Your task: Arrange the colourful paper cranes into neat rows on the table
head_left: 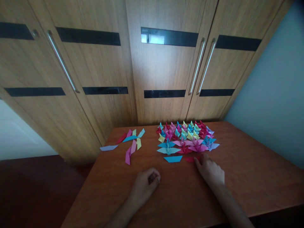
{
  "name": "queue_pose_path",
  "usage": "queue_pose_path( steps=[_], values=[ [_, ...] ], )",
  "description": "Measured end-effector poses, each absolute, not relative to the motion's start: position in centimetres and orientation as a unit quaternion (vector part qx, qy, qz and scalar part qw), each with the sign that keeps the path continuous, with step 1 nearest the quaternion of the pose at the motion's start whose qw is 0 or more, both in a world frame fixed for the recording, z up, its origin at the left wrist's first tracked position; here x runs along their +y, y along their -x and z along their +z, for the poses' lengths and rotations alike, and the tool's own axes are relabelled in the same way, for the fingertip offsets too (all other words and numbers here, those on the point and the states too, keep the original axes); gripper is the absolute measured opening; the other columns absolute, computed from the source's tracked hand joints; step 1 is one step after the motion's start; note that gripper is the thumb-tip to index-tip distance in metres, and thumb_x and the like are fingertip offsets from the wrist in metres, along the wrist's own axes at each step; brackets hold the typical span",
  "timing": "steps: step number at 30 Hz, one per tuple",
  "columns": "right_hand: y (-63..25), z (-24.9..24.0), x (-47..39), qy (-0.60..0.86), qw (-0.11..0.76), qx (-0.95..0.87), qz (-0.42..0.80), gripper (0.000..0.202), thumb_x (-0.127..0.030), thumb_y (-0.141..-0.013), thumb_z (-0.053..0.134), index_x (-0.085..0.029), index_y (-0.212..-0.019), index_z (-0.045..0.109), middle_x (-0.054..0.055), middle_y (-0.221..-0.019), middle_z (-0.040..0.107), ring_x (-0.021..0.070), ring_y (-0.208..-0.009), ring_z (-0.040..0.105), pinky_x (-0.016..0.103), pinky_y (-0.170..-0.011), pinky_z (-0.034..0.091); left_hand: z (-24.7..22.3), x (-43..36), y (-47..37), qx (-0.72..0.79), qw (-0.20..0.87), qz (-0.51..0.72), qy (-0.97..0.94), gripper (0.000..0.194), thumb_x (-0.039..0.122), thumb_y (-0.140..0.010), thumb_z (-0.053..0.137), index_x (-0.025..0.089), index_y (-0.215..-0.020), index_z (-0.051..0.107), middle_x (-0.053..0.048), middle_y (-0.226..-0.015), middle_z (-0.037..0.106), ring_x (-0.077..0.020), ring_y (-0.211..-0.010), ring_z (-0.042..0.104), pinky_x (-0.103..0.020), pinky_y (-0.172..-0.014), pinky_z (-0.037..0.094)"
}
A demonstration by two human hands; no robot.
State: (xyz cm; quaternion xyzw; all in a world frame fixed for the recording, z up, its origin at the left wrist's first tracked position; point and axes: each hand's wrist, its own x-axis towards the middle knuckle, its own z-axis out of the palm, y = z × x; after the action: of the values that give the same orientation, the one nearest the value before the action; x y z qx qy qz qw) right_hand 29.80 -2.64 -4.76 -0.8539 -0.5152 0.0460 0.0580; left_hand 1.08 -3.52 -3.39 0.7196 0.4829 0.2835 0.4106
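My left hand (147, 185) rests over the near middle of the table, fingers curled in toward the thumb, with nothing visible in them. Farther right, my right hand (210, 169) has its thumb and fingers at the right end of a red folded paper strip (189, 159), which lies flat. Beside that strip, to the left, is a blue folded paper strip (173, 159) with slanted ends. Just beyond both lie rows of colourful origami cranes (168, 150), the nearest ones with wings spread. My right fingertips partly hide the red strip.
Loose folded paper strips in several colours, such as a pink one (128, 155) and a lavender one (108, 148), are scattered on the left of the wooden table (247, 164). A wardrobe (161, 69) with metal handles stands behind it, and a pale wall (273, 95) at right.
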Motion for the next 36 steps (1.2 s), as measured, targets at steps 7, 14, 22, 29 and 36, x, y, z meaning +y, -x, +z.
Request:
queue_pose_path(
  steps=[7,14,22,29,36],
  values=[
    [-29.8,-4.8,-2.1,0.852,0.068,-0.517,0.045,0.045,-0.054,-0.09,0.028,-0.019,-0.111,0.048,0.014,-0.089,0.067,0.0306,-0.08,0.066,0.044,-0.069,0.048,-3.0,-3.6,-1.1,0.488,0.414,0.28,-0.716,0.014,0.024,-0.079,0.049,0.018,-0.071,0.059,0.002,-0.063,0.054,-0.0119,-0.059,0.047,-0.021,-0.057,0.035],
    [-29.8,-5.0,-2.7,0.851,0.089,-0.516,0.053,0.046,-0.056,-0.09,0.025,-0.021,-0.112,0.046,0.013,-0.087,0.067,0.0303,-0.078,0.066,0.043,-0.067,0.048,-3.2,-3.6,-1.0,0.479,0.413,0.288,-0.719,0.015,0.024,-0.08,0.048,0.018,-0.072,0.059,0.002,-0.063,0.054,-0.0121,-0.06,0.048,-0.02,-0.056,0.034],
    [-29.8,-5.2,-3.3,0.838,0.096,-0.535,0.046,0.041,-0.052,-0.091,0.027,-0.024,-0.114,0.047,0.009,-0.084,0.068,0.0285,-0.075,0.066,0.038,-0.063,0.046,-3.5,-3.6,-0.9,0.477,0.412,0.291,-0.72,0.015,0.025,-0.081,0.048,0.017,-0.073,0.059,0.002,-0.064,0.055,-0.0125,-0.061,0.049,-0.021,-0.057,0.035],
    [-26.7,-5.5,-3.8,0.756,0.17,-0.626,0.086,0.036,-0.038,-0.092,0.034,-0.023,-0.122,0.047,0.004,-0.082,0.068,0.0217,-0.073,0.065,0.027,-0.062,0.04,-2.8,-3.1,-0.3,0.487,0.376,0.304,-0.727,0.016,0.028,-0.083,0.049,0.019,-0.082,0.062,-0.001,-0.076,0.063,-0.0153,-0.07,0.057,-0.023,-0.064,0.042],
    [-19.6,-4.6,-3.8,0.618,0.201,-0.743,0.159,0.034,-0.028,-0.089,0.04,-0.021,-0.12,0.05,0.004,-0.085,0.068,0.0172,-0.077,0.064,0.024,-0.065,0.04,-2.3,-0.5,4.0,0.608,0.092,0.315,-0.723,0.025,0.03,-0.085,0.049,0.02,-0.106,0.058,-0.007,-0.11,0.059,-0.0237,-0.105,0.054,-0.037,-0.094,0.04]
  ],
)
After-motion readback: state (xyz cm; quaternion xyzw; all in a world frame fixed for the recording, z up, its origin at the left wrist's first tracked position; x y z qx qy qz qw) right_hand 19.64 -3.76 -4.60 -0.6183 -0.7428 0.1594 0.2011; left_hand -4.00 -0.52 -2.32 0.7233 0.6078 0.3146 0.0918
